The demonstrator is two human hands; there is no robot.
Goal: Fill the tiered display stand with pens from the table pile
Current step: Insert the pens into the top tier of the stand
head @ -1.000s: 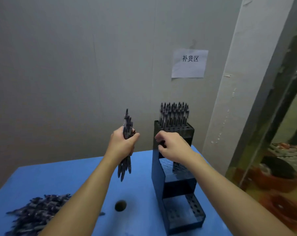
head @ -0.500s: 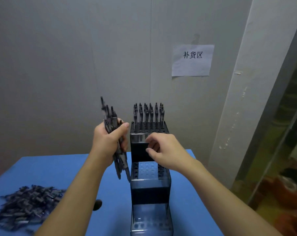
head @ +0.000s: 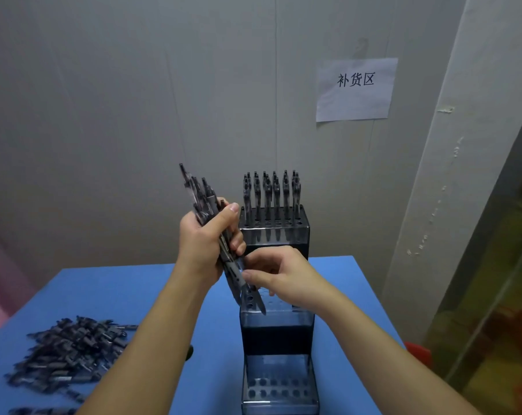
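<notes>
The left hand [head: 206, 244] gripped a pen bundle [head: 216, 235], tips toward five o'clock over the display stand [head: 276, 333], while the right hand [head: 279, 274] pinched one pen's lower end.

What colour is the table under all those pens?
Blue. The table is plain bright blue, seen best in the head view, around the pen pile.

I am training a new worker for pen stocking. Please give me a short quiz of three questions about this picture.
1. True or false: the top tier of the stand holds pens.
2. Which hand grips the bundle? A) left B) right
3. Fill in: the pile lies on the ____ table.

Key: 1 true. 2 A; the left hand grips it and the right hand pinches one pen. 3 blue.
</notes>
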